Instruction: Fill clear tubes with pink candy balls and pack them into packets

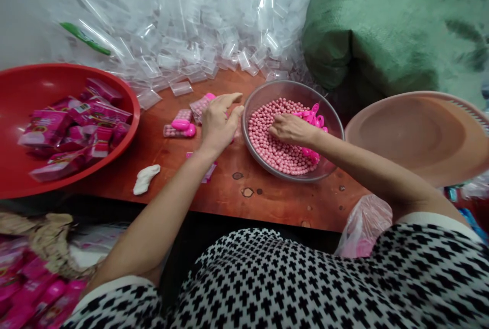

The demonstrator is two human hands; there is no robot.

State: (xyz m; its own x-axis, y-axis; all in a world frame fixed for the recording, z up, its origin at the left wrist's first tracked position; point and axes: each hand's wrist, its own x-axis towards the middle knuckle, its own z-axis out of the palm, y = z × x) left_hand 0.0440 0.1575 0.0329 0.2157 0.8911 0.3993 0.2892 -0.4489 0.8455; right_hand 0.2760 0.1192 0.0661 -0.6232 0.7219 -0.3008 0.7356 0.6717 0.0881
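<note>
My right hand (292, 129) is down in a grey bowl (267, 168) with its fingers curled into a heap of round pink beads (273, 153). Bright pink plastic caps or clips (315, 120) lie on the beads beside that wrist. Left of the bowl, my left hand (219, 121) hovers over the table, fingers stretched and thumb apart. Partly behind it is a small clear container of pink beads (198, 107) with a pink top. Two more bead-filled containers (179, 128) lie just left of it. What is under my left palm is mostly hidden.
A red basin (132, 143) with pink packets (76, 130) stands at left. Clear plastic sleeves (214, 28) are piled along the back. A green sack (382, 23) and a tan basin (412, 135) are at right. A crumpled white piece (145, 179) lies near the table's front edge.
</note>
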